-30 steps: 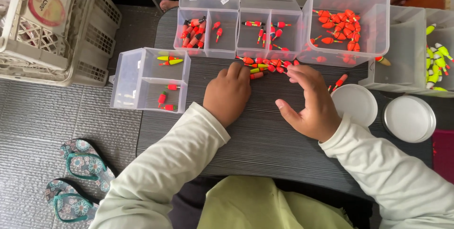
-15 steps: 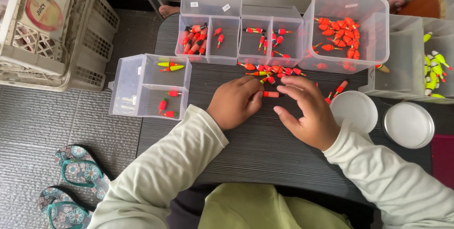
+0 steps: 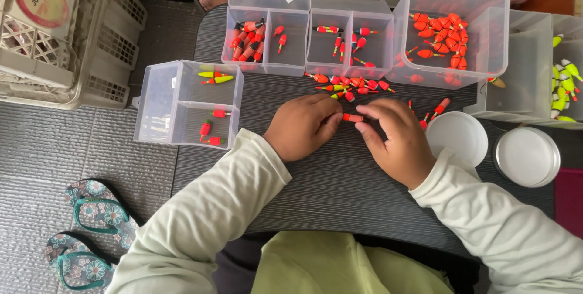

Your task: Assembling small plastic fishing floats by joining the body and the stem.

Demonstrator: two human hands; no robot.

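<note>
My left hand and my right hand meet over the dark ribbed table, fingertips pinching one small red-orange fishing float between them. Just beyond lies a loose pile of red, orange and yellow floats. Behind the pile stands a clear divided box with several floats in its cells. A big clear tub at the right holds many red floats. At the left, a small clear divided box holds yellow-green floats in one cell and red ones in another.
Two round white lids lie right of my hands. A clear box with yellow-green floats sits at the far right. A white plastic crate and a pair of flowered sandals are on the grey floor at left.
Both hands drew back from the float pile toward me and came together, now pinching one red-orange float between their fingertips.
</note>
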